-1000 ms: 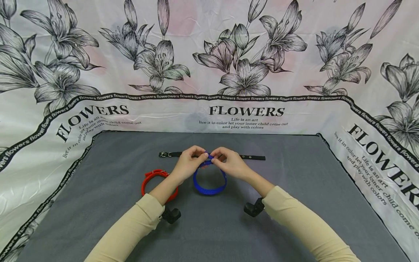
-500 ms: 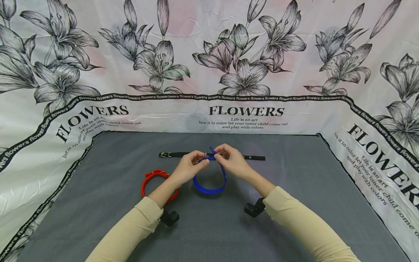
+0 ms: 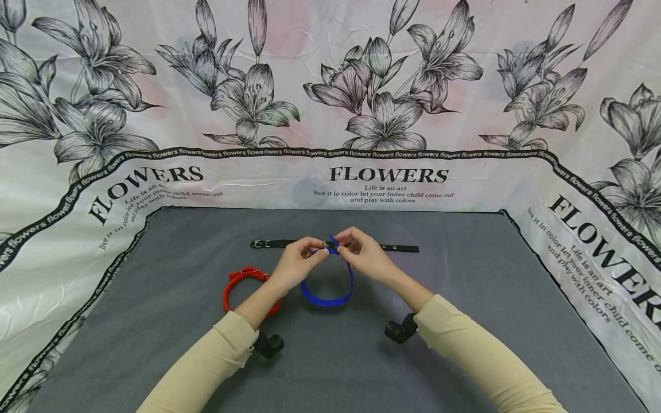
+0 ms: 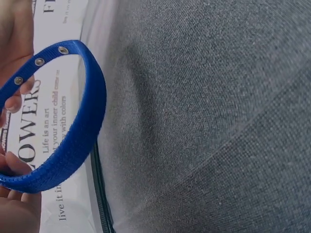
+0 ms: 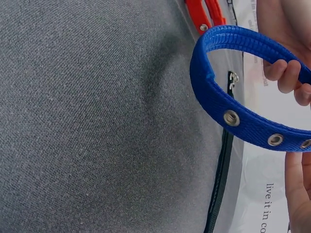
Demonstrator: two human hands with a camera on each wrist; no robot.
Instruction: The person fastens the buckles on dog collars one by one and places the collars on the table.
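Note:
A blue collar (image 3: 326, 302) hangs as a loop between my two hands above the grey table. My left hand (image 3: 299, 261) pinches it near the metal buckle, which the fingers partly hide. Close beside, my right hand (image 3: 365, 256) pinches the strap by its free end, and the blue tip sticks up between the hands. The blue collar (image 4: 92, 111) shows its padded band in the left wrist view; metal eyelets (image 5: 232, 118) line the strap in the right wrist view. Whether the strap is through the buckle I cannot tell.
A red collar (image 3: 227, 292), fastened in a ring, lies on the table by my left forearm. Behind my hands, a black collar (image 3: 400, 248) lies stretched out flat. The grey tabletop (image 3: 330, 367) ends at a flower-printed cloth (image 3: 382, 189) at the back.
The strap's blue tip has come up between the hands. Both hands shifted slightly, the left one lower, and lately the loop has moved a little left.

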